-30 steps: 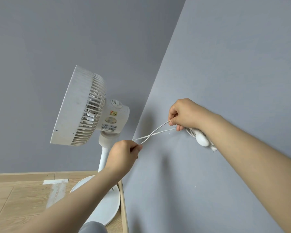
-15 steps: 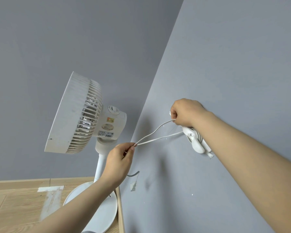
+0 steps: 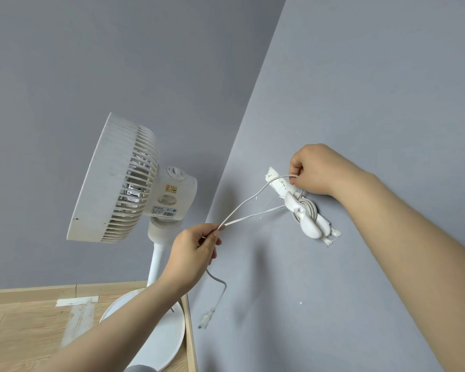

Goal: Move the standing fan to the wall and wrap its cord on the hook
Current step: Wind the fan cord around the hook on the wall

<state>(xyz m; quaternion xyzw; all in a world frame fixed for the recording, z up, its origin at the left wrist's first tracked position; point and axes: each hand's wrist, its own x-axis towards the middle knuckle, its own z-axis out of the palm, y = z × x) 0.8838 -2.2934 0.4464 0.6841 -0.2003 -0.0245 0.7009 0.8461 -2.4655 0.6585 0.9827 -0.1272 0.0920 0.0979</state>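
Observation:
The white standing fan (image 3: 124, 181) stands in the corner, its round base (image 3: 159, 336) on the wood floor against the right wall. A white hook (image 3: 305, 216) is stuck to that grey wall, with several turns of white cord (image 3: 253, 201) coiled behind it. My right hand (image 3: 314, 170) pinches the cord just above the hook. My left hand (image 3: 193, 251) pinches a doubled stretch of cord lower left of the hook. The cord's loose end with the plug (image 3: 207, 319) dangles below my left hand.
Two grey walls meet in a corner behind the fan. A wooden skirting board (image 3: 65, 289) runs along the floor, and strips of pale tape (image 3: 77, 302) lie on the wood floor left of the fan base.
My right hand has lifted from covering the hook to above it, uncovering the coiled cord. My left hand has drawn the cord down and left, and the plug end now hangs in view.

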